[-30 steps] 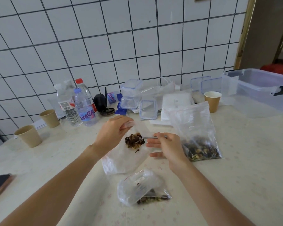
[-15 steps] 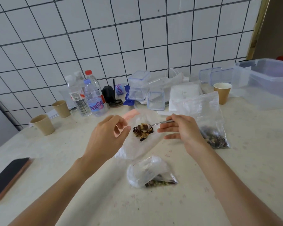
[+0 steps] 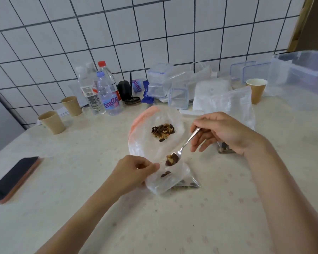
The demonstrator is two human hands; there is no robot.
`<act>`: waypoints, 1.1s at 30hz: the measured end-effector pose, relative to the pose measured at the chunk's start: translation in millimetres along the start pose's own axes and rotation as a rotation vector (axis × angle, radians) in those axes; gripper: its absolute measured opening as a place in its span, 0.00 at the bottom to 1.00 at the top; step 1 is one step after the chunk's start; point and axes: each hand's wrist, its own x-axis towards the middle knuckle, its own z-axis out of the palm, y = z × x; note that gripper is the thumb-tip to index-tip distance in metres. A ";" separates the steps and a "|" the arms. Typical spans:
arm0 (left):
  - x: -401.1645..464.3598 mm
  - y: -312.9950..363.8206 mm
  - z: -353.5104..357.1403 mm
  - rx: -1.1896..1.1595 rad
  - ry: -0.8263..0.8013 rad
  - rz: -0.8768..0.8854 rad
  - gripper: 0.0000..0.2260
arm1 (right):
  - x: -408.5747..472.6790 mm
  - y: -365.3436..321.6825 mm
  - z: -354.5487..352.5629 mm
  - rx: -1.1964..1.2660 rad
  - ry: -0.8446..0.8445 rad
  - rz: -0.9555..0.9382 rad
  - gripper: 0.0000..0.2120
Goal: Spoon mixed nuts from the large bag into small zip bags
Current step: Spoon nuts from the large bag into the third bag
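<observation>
Head view: left hand (image 3: pixel 134 173) pinched the rim of a small bag (image 3: pixel 171 182) on the desk (image 3: pixel 81 208); right hand (image 3: pixel 222 132) gripped a loaded spoon (image 3: pixel 180 153) over its mouth. Bag looked limp and slippery, so hold it at the rim. Large bag (image 3: pixel 233 105) sat behind.

Along the table's (image 3: pixel 81 180) back edge stand water bottles (image 3: pixel 106 90), food containers (image 3: pixel 160 81) and a storage bin (image 3: pixel 301 76) at the right corner; two paper cups (image 3: pixel 52 121) sit back-left; a phone (image 3: pixel 15 178) lies at the left edge; zip bags (image 3: pixel 154 129) lie mid-table.
</observation>
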 end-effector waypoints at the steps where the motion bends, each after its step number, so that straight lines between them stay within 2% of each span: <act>1: -2.8 -0.1 0.9 -0.044 0.022 0.034 0.13 | -2.6 -2.6 -0.4 -0.047 -0.034 -0.001 0.13; 7: -26.1 -8.2 8.5 -0.064 0.222 0.303 0.05 | -13.2 -11.1 1.2 -0.251 -0.182 -0.105 0.12; 11: -37.6 -10.6 10.4 -0.014 0.316 0.384 0.04 | -20.0 -15.4 -4.1 -0.213 -0.224 -0.189 0.13; 14: -37.0 -12.5 6.7 0.025 0.334 0.374 0.04 | -22.6 -15.3 -11.7 -0.150 -0.221 -0.238 0.14; 19: -27.1 -15.8 -1.1 -0.035 0.292 0.251 0.10 | -6.2 -5.0 -7.9 0.030 -0.028 -0.237 0.13; 23: -18.8 -17.1 -11.7 -0.024 0.297 0.225 0.11 | 15.2 11.2 4.8 0.171 0.165 -0.156 0.15; 27: 9.2 -13.1 -27.6 0.000 0.409 0.216 0.14 | 30.2 28.5 15.3 0.117 0.410 -0.106 0.16; 30: 40.9 -5.1 -37.5 0.073 0.573 0.208 0.18 | 37.3 37.1 24.4 0.043 0.481 -0.120 0.16; 31: 50.2 -3.8 -39.7 0.119 0.595 0.182 0.22 | 38.9 40.5 29.1 0.004 0.487 -0.128 0.16; 33: 70.1 2.7 -40.6 0.221 0.512 0.091 0.30 | 39.9 42.5 34.4 -0.081 0.488 -0.140 0.17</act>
